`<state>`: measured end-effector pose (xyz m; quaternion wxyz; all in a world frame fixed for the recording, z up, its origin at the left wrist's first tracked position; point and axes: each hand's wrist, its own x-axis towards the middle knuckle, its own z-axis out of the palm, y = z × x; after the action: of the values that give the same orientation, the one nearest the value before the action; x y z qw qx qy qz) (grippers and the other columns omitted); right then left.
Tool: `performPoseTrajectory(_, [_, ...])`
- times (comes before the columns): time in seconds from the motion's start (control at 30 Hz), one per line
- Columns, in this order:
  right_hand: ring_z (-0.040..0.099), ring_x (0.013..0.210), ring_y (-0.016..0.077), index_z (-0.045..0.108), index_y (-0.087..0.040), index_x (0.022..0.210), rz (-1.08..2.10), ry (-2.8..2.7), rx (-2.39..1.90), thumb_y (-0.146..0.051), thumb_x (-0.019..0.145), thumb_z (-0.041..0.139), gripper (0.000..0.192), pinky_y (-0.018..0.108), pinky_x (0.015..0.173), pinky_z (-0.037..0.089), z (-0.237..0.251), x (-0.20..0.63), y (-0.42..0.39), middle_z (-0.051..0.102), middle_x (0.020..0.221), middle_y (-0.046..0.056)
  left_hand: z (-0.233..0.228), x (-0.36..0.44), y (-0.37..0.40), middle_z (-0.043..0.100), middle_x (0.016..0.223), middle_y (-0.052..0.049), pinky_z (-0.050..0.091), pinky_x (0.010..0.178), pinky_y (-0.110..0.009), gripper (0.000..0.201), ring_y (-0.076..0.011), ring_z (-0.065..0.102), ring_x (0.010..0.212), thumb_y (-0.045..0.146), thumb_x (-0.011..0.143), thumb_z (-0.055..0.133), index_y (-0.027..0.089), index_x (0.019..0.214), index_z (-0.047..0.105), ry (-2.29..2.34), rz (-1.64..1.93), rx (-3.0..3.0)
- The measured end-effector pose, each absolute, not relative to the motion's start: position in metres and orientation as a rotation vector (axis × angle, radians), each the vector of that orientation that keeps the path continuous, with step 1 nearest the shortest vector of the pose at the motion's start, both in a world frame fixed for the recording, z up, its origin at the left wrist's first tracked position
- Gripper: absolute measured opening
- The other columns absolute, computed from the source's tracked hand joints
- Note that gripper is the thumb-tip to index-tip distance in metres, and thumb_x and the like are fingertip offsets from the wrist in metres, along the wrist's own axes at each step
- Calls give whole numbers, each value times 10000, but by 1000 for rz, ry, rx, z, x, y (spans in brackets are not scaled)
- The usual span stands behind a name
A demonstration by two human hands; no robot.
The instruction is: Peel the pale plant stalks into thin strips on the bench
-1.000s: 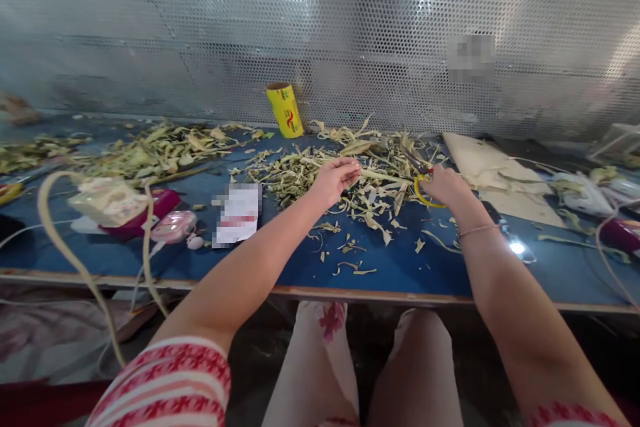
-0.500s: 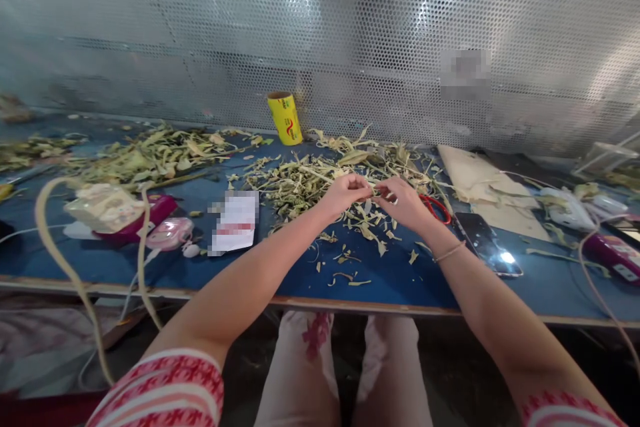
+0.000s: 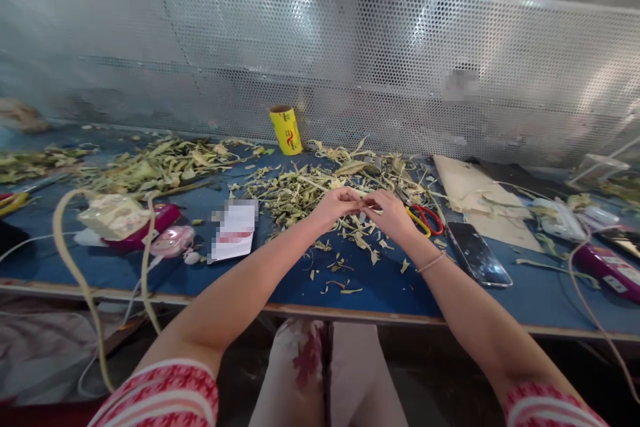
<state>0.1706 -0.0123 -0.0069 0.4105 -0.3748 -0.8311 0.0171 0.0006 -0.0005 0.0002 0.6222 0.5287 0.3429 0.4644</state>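
Note:
My left hand (image 3: 341, 205) and my right hand (image 3: 386, 211) meet fingertip to fingertip over a pile of dried plant pieces (image 3: 295, 195) at the middle of the blue table. Both are closed in a pinch. Whatever lies between the fingers is too small and too covered to name; it may be a bit of plant. Close to the right hand rest scissors (image 3: 429, 219) with red and yellow handles, partly hidden by that hand. Loose scraps of dry leaf (image 3: 340, 267) lie in front of the hands.
A yellow tube (image 3: 286, 131) stands at the back against the perforated metal panel (image 3: 325, 47). A phone (image 3: 477, 255) and cardboard (image 3: 480, 203) lie to the right. Leftward are a white paper (image 3: 235, 230), a purple device (image 3: 165, 217) with a thick cable, and more dried stalks (image 3: 155, 170).
The hands have come closer together, the right one shifting left, so more of the scissors shows. The camera view has tilted slightly upward.

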Motion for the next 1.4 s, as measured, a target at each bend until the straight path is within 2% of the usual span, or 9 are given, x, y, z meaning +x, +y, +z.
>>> performPoseTrajectory(0.17, [659,814,193,694,-222,913,1,-2104,-930,-210,872,528,171,339,759,546,-9,167,-5,709,889,75,-1,-3,2,593,571,28,473,710,-276,304,-80,572,598,282,513,848,131,651,623,759,1087,1197])
performPoseTrajectory(0.47, [684,884,199,740,-241,903,73,-2009,-985,-217,851,574,176,347,846,523,0,159,-9,748,935,49,4,-7,3,646,607,14,496,753,-274,295,-81,627,621,230,536,843,120,679,610,765,1147,1153])
performPoseTrajectory(0.7, [689,832,209,751,-233,867,102,-1915,-1052,-251,820,603,156,363,804,541,-1,163,-14,751,868,55,2,-1,4,662,592,-2,522,755,-292,260,-98,650,604,113,544,821,108,677,598,784,1131,1120])
performPoseTrajectory(1.03, [682,868,211,751,-229,892,106,-1971,-1080,-261,830,575,190,361,798,536,-3,163,-11,747,910,65,0,-2,7,658,583,-17,526,784,-318,133,-102,653,598,19,631,722,92,669,618,803,1101,1091])
performPoseTrajectory(1.17, [682,856,211,748,-217,869,104,-1980,-1113,-259,821,577,183,351,789,532,-3,166,-11,746,891,69,-3,-2,9,679,632,-41,521,829,-335,92,-102,658,631,43,665,716,80,716,650,806,1064,1104])
performPoseTrajectory(1.4, [665,829,206,730,-211,876,101,-1947,-1136,-255,815,548,196,352,754,531,-4,167,-10,731,878,68,-4,-1,10,671,646,-47,511,839,-360,149,-112,652,658,97,644,767,79,739,654,800,1076,1174])
